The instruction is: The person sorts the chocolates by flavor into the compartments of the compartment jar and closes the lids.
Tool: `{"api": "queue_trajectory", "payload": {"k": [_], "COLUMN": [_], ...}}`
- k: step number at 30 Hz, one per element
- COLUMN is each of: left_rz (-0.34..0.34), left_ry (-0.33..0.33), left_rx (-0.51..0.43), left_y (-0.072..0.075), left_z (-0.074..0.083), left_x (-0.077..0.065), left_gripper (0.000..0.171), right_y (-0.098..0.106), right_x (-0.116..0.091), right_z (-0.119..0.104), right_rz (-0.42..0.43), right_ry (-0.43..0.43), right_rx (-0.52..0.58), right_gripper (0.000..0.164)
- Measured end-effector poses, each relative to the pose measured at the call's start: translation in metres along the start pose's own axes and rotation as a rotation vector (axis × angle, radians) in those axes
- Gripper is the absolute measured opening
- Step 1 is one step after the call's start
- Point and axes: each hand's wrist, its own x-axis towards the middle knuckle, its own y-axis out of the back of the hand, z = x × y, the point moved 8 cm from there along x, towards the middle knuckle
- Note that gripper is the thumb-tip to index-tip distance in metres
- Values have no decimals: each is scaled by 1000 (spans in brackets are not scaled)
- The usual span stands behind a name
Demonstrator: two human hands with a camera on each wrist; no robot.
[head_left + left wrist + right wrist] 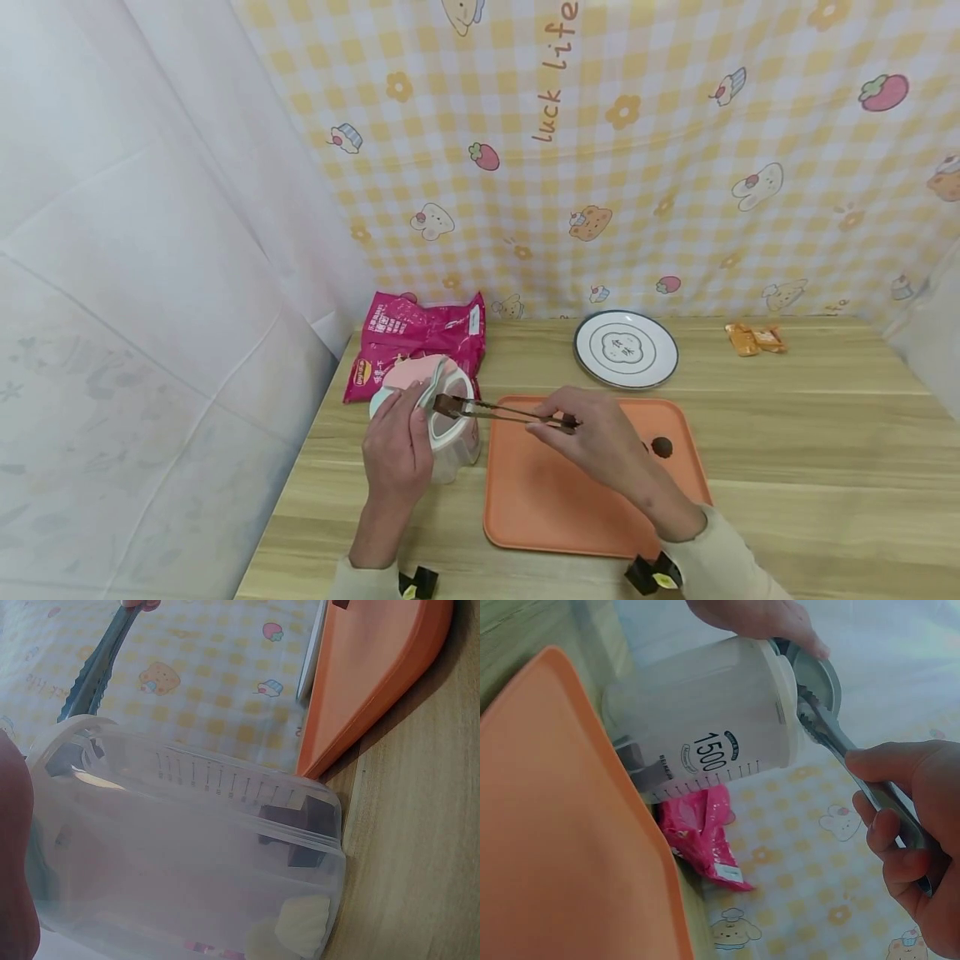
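The right hand (592,425) grips the tongs (874,793), long axis pointing leftward to the container (697,712), whose lid (412,372) the left hand (397,446) holds.

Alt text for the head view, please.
The right hand holds tongs gripping a dark brown piece at the opening of a see-through container, whose raised lid flap the left hand touches. An orange tray lies beside the container, with a pink bag and white plate farther back.
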Motion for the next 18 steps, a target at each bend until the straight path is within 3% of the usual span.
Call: {"api": "queue_trajectory", "payload": {"k": [18], "left_rz": [-6], "left_ry": [14], "left_rx": [1], "left_y": [0], "left_z": [-1], "left_x": [-1], "left_gripper": [37], "right_y": [1], "right_x": [0], "right_z": [2], "right_rz": [-29], "right_ry": [-42], "right_rx": [-33], "right_gripper": [13]}}
